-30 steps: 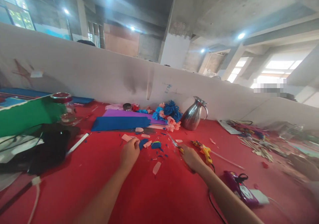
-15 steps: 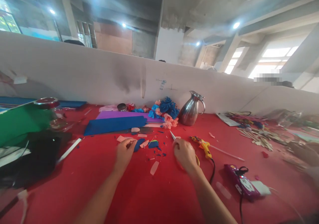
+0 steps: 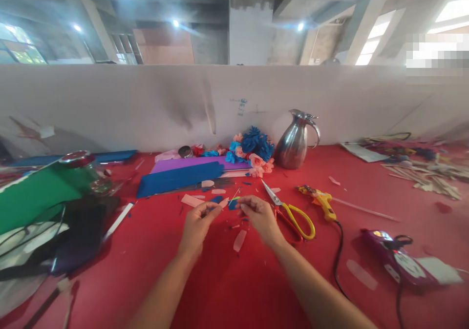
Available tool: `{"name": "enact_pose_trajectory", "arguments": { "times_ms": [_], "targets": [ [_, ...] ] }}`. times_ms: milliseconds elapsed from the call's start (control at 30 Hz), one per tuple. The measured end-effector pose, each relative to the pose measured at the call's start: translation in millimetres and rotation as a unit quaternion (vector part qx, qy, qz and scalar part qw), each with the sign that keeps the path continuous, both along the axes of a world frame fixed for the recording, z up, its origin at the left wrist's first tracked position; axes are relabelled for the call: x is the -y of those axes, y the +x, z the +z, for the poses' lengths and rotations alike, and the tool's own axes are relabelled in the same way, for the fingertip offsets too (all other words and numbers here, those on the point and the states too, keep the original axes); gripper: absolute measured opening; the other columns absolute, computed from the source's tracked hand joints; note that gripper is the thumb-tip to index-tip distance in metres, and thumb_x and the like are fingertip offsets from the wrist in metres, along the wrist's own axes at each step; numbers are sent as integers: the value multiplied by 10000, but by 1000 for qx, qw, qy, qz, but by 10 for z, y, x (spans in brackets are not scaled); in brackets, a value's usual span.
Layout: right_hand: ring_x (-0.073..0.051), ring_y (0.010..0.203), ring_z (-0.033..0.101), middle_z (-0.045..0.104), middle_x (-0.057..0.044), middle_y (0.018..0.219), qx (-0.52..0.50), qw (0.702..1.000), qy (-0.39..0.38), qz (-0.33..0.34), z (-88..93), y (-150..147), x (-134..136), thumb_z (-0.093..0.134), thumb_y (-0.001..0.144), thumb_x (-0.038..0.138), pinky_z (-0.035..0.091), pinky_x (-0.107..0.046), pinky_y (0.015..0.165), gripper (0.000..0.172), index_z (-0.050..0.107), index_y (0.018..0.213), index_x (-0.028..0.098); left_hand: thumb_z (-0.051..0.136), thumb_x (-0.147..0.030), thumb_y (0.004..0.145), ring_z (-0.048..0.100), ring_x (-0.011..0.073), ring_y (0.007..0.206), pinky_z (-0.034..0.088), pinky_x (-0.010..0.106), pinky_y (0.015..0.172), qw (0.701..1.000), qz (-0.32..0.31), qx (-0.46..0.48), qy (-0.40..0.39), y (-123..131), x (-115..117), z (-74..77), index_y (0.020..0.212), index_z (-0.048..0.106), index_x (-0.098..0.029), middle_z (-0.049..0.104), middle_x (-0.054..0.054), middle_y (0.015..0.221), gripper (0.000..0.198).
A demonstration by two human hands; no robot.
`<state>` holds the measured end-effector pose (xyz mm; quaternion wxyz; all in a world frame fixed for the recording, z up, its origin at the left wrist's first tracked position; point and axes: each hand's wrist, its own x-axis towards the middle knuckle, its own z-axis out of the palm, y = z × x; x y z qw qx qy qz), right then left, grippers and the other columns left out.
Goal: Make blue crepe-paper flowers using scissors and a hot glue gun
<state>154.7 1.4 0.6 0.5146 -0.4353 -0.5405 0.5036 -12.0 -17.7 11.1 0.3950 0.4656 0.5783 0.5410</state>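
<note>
My left hand point(image 3: 196, 221) is closed in a pinch above the red table point(image 3: 216, 290); whatever its fingertips hold is hidden or too small to make out. Just beyond them are a blue paper piece point(image 3: 216, 199) and a pink paper piece point(image 3: 224, 202). Facing it, my right hand point(image 3: 258, 216) has its thumb and fingers drawn together, their contents also unclear. By its fingertips is another blue paper piece point(image 3: 233, 204) with a bright green edge. Scissors point(image 3: 280, 204) with yellow and red handles lie on the table beside my right hand, blades pointing away.
A yellow glue gun point(image 3: 322, 204) lies right of the scissors, near a purple power strip point(image 3: 399, 258). Behind are blue paper point(image 3: 176, 180), paper flowers point(image 3: 256, 146) and a metal jug point(image 3: 293, 146). A glass jar point(image 3: 82, 170) and green sheet point(image 3: 40, 195) stand left.
My right hand has let go of the scissors and moved left toward the paper pieces. My left hand has come nearer to it. The camera view has levelled and shifted.
</note>
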Motion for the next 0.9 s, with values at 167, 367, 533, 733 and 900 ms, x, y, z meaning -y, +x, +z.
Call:
{"name": "enact_pose_trajectory", "arguments": {
  "times_ms": [167, 367, 533, 733, 900],
  "targets": [
    [-90, 449, 424, 500, 35, 588, -7, 999, 12, -44, 153, 81, 34, 495, 805, 451, 352, -223, 451, 288, 588, 847, 183, 705, -376, 651, 369, 77, 520, 283, 209, 480, 991, 80, 103, 31, -68, -27, 77, 767, 660, -164, 535, -36, 639, 246],
    [-116, 514, 430, 487, 23, 568, 81, 985, 59, -143, 159, 261, -28, 463, 849, 387, 359, -229, 500, 240, 556, 751, 188, 567, -321, 711, 223, 66, 401, 187, 218, 400, 967, 178, 172, 57, -328, -172, 57, 594, 441, -202, 263, -107, 443, 209],
    [-176, 731, 574, 645, -49, 821, 225, 959, 116, -131, 122, 272, -33, 444, 765, 183, 445, -280, 685, 207, 638, 836, 193, 591, -365, 703, 229, 57, 404, 175, 207, 401, 972, 181, 142, 49, -313, -152, 68, 581, 398, -205, 280, -109, 457, 279],
    [-177, 690, 600, 670, -27, 756, 221, 969, 89, -66, 64, 215, -34, 486, 791, 237, 440, -282, 683, 172, 650, 833, 207, 661, -384, 688, 283, 63, 448, 211, 195, 442, 986, 125, 85, 67, -225, -119, -6, 708, 560, -179, 354, -96, 506, 229],
    [-160, 596, 560, 612, 5, 629, 162, 984, 55, -58, 64, 165, -38, 455, 806, 295, 416, -260, 603, 178, 608, 793, 204, 656, -400, 704, 497, 113, 623, 352, 208, 563, 995, 70, 28, 60, -204, -95, -44, 816, 642, -177, 584, -14, 709, 250]
  ]
}}
